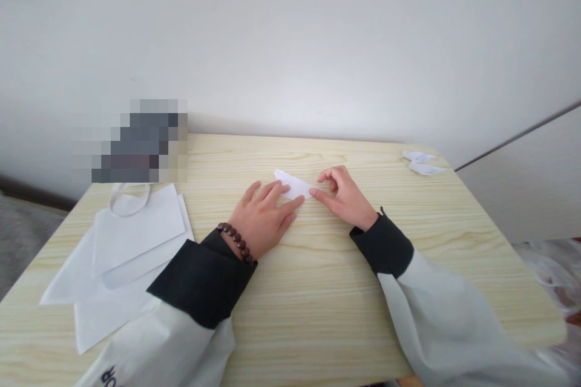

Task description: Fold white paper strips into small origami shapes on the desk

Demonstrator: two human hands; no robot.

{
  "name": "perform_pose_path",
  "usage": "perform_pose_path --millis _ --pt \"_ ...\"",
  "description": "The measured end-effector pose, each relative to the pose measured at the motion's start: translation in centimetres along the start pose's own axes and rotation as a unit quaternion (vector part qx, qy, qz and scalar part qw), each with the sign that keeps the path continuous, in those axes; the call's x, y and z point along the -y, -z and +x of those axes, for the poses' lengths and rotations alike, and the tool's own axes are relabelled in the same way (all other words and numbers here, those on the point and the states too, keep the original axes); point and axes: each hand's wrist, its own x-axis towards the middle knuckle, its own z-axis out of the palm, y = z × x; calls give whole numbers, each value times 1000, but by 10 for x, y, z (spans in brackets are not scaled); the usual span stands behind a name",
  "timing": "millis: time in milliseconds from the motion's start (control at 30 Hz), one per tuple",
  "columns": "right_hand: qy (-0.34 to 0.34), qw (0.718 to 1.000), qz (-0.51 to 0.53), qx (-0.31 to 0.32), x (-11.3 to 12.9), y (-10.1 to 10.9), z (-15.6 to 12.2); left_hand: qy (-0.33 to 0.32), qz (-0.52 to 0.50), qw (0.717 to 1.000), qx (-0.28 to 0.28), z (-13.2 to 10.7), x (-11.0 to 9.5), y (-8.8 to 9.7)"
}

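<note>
A small piece of folded white paper (296, 185) lies on the wooden table in front of me. My left hand (263, 213), with a dark bead bracelet at the wrist, rests on it with fingers spread, pressing it down. At the paper's right end is my right hand (347, 196), its thumb touching the tip and its other fingers curled. Whether the right fingertips pinch the paper's edge from both sides is hard to see, but thumb and fingers close in on that corner.
Several white paper sheets (140, 227) overlap at the left, with a white tape roll (131, 198) on them. Behind stands a pixelated dark object (138, 145). Folded white paper pieces (424, 162) lie at the back right corner of the table (318, 314), against the wall (290, 42).
</note>
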Motion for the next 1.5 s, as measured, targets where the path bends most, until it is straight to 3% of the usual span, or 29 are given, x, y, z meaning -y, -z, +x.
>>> perform_pose_path --millis 300,467,733,933,1200,1500 --pt "17 999 -2 48 -1 6 1 -3 -3 1000 -4 -1 1 -2" --pt "20 999 -27 15 0 1 -1 -5 -3 1000 -12 -2 1 -4" --pt "25 998 -56 31 1 1 -1 -10 -8 1000 -24 -2 2 -4" --pt "26 993 -114 5 6 -4 -4 -15 -11 1000 -18 -2 3 -2" --pt "15 995 -100 24 6 0 -3 -24 -21 999 -22 -2 7 -1" --pt "21 993 -119 -7 9 -7 -5 -27 -17 999 -35 -2 6 -2"
